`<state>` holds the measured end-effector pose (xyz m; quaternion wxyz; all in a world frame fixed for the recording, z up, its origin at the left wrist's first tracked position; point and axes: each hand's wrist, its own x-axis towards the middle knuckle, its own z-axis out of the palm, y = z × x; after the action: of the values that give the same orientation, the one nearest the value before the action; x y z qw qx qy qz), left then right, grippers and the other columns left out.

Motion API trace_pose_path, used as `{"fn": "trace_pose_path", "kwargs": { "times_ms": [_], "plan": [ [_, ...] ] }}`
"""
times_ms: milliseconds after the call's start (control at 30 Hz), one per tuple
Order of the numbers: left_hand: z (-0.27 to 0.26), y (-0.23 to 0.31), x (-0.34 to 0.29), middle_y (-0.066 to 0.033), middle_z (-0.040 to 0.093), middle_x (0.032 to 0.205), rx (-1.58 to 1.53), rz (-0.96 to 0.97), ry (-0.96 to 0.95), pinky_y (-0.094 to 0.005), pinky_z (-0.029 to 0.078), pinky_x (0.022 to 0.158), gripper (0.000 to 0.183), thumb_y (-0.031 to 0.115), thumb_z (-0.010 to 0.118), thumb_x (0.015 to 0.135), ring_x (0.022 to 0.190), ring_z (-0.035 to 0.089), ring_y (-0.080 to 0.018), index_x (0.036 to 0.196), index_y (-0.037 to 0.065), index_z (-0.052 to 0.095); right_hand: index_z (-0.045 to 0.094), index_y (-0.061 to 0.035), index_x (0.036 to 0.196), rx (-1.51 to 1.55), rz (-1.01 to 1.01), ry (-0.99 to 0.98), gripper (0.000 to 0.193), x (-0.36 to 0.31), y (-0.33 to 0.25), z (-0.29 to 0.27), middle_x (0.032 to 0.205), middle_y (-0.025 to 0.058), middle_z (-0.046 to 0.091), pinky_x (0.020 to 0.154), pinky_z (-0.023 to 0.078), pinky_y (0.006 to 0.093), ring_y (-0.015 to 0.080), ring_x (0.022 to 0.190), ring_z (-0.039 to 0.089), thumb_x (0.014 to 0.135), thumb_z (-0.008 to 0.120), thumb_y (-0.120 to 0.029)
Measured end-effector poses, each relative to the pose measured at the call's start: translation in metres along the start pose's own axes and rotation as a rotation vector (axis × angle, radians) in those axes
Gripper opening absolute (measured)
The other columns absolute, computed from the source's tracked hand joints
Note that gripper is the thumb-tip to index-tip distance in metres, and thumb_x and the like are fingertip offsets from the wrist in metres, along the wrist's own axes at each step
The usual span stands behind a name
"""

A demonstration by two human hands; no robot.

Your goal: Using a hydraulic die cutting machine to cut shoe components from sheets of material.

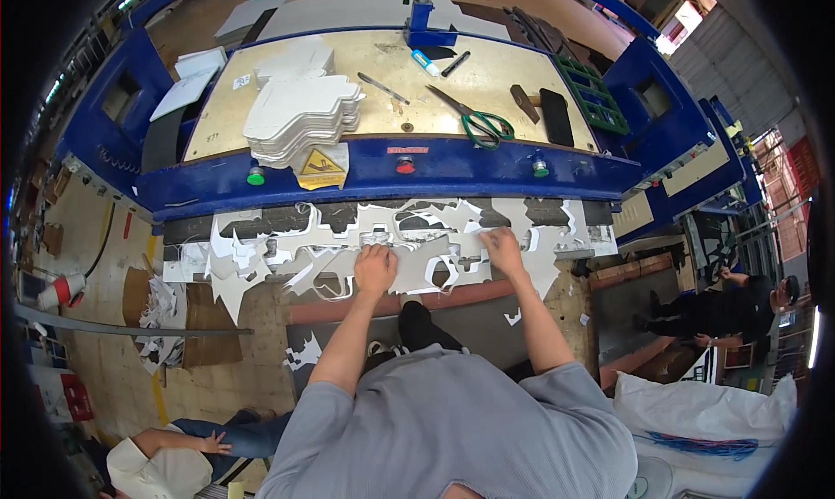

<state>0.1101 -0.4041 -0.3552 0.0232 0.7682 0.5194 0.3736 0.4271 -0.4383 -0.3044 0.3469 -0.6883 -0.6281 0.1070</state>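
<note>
My left hand [375, 269] is closed on the near edge of a white die-cut cardboard sheet [409, 238] full of cut-out holes, lying on the lower shelf of the blue press. My right hand [503, 245] presses flat on the same sheet further right, fingers curled at its edge. A stack of cut white cardboard shapes [300, 116] rests on the wooden top of the press [487, 82], left of centre.
Green-handled scissors [477, 121], a pen, a marker, a hammer and a black block lie on the wooden top. Cardboard scraps [165, 312] litter the floor at left. One person sits at lower left [165, 455], another crouches at right [731, 308]. White sacks [704, 412] lie lower right.
</note>
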Motion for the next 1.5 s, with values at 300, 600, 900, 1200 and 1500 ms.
{"fn": "trace_pose_path", "kwargs": {
  "times_ms": [300,600,900,1200,1500],
  "plan": [
    [-0.02,0.011,0.009,-0.0146,0.066,0.08,-0.014,-0.151,-0.184,-0.0434,0.052,0.071,0.026,0.025,0.054,0.081,0.082,0.062,-0.0315,0.075,0.004,0.067,0.063,-0.0068,0.094,-0.314,-0.143,0.0,0.027,-0.033,-0.005,0.014,0.097,0.0108,0.06,0.082,0.042,0.0458,0.0316,0.098,0.053,0.084,0.063,-0.032],
    [-0.04,0.017,0.027,-0.02,0.068,0.086,0.071,-0.296,-0.572,-0.0448,0.051,0.079,0.039,0.036,0.047,0.083,0.084,0.066,-0.0351,0.083,0.006,0.072,0.066,-0.0063,0.085,-0.332,-0.088,-0.015,0.027,-0.038,-0.001,0.024,0.096,0.009,0.063,0.084,0.04,0.047,0.0298,0.101,0.052,0.085,0.06,-0.033],
    [-0.033,0.008,0.054,-0.0188,0.067,0.097,0.097,-0.295,-0.79,-0.0435,0.048,0.088,0.041,0.038,0.045,0.082,0.096,0.063,-0.0349,0.094,0.009,0.072,0.068,-0.0063,0.084,-0.428,-0.001,-0.229,0.031,-0.017,0.009,0.024,0.099,0.0079,0.065,0.084,0.039,0.0518,0.0291,0.105,0.05,0.086,0.054,-0.034],
    [-0.009,-0.008,0.078,-0.0208,0.066,0.099,0.077,-0.275,-1.046,-0.0452,0.049,0.085,0.041,0.037,0.049,0.076,0.096,0.063,-0.0365,0.09,0.005,0.071,0.07,-0.0081,0.086,-0.482,0.071,-0.597,0.036,0.007,0.011,0.016,0.104,0.013,0.064,0.09,0.039,0.0544,0.034,0.11,0.053,0.088,0.05,-0.037],
    [0.019,-0.026,0.195,-0.0146,0.07,0.088,-0.271,-0.388,-1.752,-0.042,0.051,0.071,0.03,0.024,0.053,0.085,0.082,0.066,-0.0335,0.09,-0.002,0.068,0.068,-0.0049,0.095,-0.302,0.034,-0.673,0.044,0.132,-0.058,0.016,0.1,0.0167,0.064,0.086,0.048,0.0431,0.0335,0.101,0.059,0.083,0.058,-0.046]
  ]
}}
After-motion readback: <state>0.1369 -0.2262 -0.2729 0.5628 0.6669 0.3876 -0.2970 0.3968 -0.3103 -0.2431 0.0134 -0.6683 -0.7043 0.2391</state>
